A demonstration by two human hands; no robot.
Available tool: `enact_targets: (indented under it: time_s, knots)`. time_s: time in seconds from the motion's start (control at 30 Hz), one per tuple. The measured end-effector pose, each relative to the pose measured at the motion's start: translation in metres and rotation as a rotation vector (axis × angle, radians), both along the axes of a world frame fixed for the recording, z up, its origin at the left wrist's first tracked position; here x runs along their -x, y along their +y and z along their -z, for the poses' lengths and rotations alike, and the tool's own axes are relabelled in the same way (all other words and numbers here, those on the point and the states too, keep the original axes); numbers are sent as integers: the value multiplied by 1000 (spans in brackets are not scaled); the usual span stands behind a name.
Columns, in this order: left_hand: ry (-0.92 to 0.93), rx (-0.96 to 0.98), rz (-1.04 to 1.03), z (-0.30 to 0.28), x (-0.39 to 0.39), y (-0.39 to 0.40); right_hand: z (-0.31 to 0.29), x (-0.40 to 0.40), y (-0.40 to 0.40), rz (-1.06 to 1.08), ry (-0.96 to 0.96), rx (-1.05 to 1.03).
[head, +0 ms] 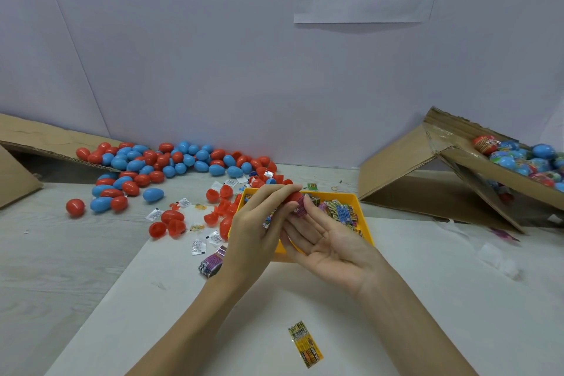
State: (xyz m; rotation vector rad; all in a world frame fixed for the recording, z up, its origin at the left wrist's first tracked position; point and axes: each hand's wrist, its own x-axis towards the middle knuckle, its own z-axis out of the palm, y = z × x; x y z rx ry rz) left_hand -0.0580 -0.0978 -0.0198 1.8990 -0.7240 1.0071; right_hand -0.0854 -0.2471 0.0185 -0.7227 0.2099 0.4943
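While the left hand [259, 223] is gripping a red egg [294, 196] with its fingers curled round it, the right hand [329, 241] is lying palm up with its fingers nearly straight. The right fingertips [308, 207] are touching a purple film sleeve [300, 208] that is sitting against the lower end of the egg. Whether the sleeve is already encircling the egg cannot be determined. Both hands are working directly above the left half of the yellow tray [338, 193], and the egg is hovering over the tray's far left corner.

The tray is holding a heap of folded printed sleeves [341, 212]. Open red half-shells [219, 207] are lying just left of the tray, with white sachets [198, 246] scattered among them. Further left of and beyond the tray, a pile of red and blue eggs [171, 159] is spreading out of a tipped cardboard box [30, 143]. Right of the tray, a second cardboard box [396, 168] is leaning at an angle and holding wrapped eggs [518, 159]. One flat yellow sleeve [305, 343] is lying well to the near side of the tray, and a flattened purple sleeve [212, 264] is lying near the tray's near left corner, beside the left wrist.
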Motion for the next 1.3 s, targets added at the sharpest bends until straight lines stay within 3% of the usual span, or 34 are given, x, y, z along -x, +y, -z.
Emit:
enact_targets:
  time_s: [0.37, 0.93, 1.0, 1.2, 1.3]
  knots:
    - [242, 183, 146, -3, 6, -7, -2, -2, -5, 35, -121, 63]
    - [319, 270, 193, -6, 7, -6, 3, -3, -2, -8, -134, 19]
    - [367, 247, 226, -8, 7, -3, 3, -3, -2, 12, -207, 96]
    - [437, 234, 231, -12, 5, 4, 10, -1, -2, 258, -584, 595]
    - [545, 354, 254, -11, 8, 0, 11, -4, -5, 351, -694, 796]
